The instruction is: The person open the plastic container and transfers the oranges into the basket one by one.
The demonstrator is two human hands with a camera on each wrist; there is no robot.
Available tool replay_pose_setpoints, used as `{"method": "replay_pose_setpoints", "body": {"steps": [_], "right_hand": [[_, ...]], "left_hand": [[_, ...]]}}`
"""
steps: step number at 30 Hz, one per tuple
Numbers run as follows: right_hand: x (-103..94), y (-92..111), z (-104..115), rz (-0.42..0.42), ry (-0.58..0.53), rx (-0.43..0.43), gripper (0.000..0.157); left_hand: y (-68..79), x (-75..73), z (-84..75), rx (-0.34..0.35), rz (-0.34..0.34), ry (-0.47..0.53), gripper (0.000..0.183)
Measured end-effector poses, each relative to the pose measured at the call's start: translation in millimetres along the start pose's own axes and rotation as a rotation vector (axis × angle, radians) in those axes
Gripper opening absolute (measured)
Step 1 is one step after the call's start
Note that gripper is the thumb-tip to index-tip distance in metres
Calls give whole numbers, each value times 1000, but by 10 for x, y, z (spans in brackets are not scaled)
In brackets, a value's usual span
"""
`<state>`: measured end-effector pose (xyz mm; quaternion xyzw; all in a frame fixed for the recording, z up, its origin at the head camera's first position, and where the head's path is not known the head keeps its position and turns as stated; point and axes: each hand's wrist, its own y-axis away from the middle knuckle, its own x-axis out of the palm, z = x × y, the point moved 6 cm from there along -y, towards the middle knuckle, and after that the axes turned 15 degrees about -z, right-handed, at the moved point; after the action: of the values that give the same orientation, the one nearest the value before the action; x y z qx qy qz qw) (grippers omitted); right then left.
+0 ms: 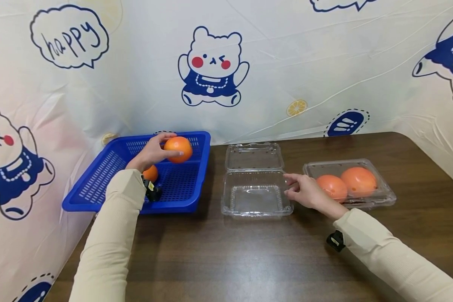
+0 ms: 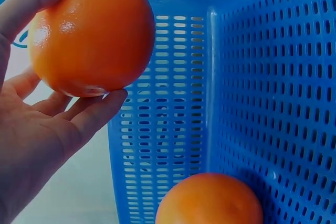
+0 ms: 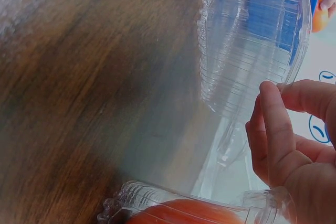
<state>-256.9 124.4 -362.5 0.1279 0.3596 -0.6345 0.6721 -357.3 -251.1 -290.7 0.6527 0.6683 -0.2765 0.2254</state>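
Note:
My left hand (image 1: 156, 150) grips an orange (image 1: 178, 149) between thumb and fingers, raised over the blue basket (image 1: 205, 167). In the left wrist view the fingertips wrap its lower side. Another orange (image 2: 210, 203) lies in the basket, partly hidden by the left wrist in the head view. My right hand (image 1: 303, 191) is at the right side of an open clear plastic clamshell box (image 1: 256, 197), its lid folded back toward the wall. The right thumb and index finger pinch the box's rim in the right wrist view. Nothing lies inside this box.
To the right, a closed clear box (image 1: 385, 197) holds two orange fruits (image 1: 358, 182), partly behind the right hand. A printed cloth (image 1: 272, 84) hangs behind the brown wooden table (image 1: 226, 260).

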Motion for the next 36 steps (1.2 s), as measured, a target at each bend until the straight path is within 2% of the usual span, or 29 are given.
{"method": "replay_pose_setpoints", "body": {"steps": [8,15,30,34,36], "right_hand": [[12,-3,-16,-3,-8,-3,46],[1,-2,-9,0,-14,-4,46],[-6,-6,10,-4,-19,-6,46],[-8,-5,12,-2,-19,-8,46],[-9,-6,10,-3,-18,-8,46]], "left_hand": [[-4,27,44,-1,10,-1,72],[4,50,74,31,41,5,73],[6,150,160,10,106,-32,72],[129,161,-5,-12,127,-36,66],[146,172,-35,-22,133,-35,65]]}}
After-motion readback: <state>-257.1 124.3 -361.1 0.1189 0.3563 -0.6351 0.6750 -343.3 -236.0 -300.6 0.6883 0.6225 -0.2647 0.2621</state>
